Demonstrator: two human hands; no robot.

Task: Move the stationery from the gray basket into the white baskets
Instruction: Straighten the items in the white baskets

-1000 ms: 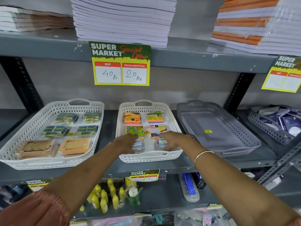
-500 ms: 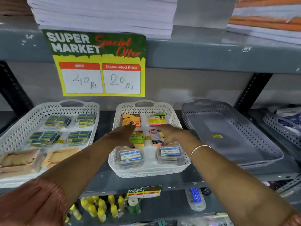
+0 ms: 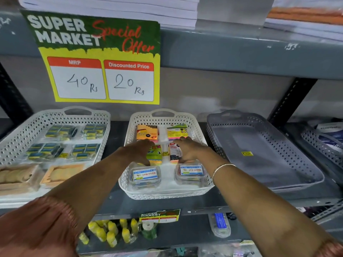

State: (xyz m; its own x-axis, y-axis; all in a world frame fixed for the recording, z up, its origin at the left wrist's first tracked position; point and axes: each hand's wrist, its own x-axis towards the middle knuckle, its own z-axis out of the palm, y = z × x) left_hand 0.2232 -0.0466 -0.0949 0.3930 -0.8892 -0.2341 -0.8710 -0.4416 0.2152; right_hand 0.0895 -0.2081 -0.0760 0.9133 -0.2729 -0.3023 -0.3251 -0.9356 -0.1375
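Inside middle white basket (image 3: 196,125), sticky-note packs (image 3: 147,132), clip boxes (image 3: 145,175).

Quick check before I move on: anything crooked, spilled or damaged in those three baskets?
Nothing stands out. The middle white basket holds neat pairs, both hands resting on its middle row. The left white basket is tidy too. The gray basket holds only a yellow sticker.

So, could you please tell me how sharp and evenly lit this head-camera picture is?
Head view: the price sign is crisp and legible; wide-angle distortion bends the shelf edge; the sleeve at the bottom corner is soft; the clear boxes show slight glare; lighting is even, with dim shelves below.
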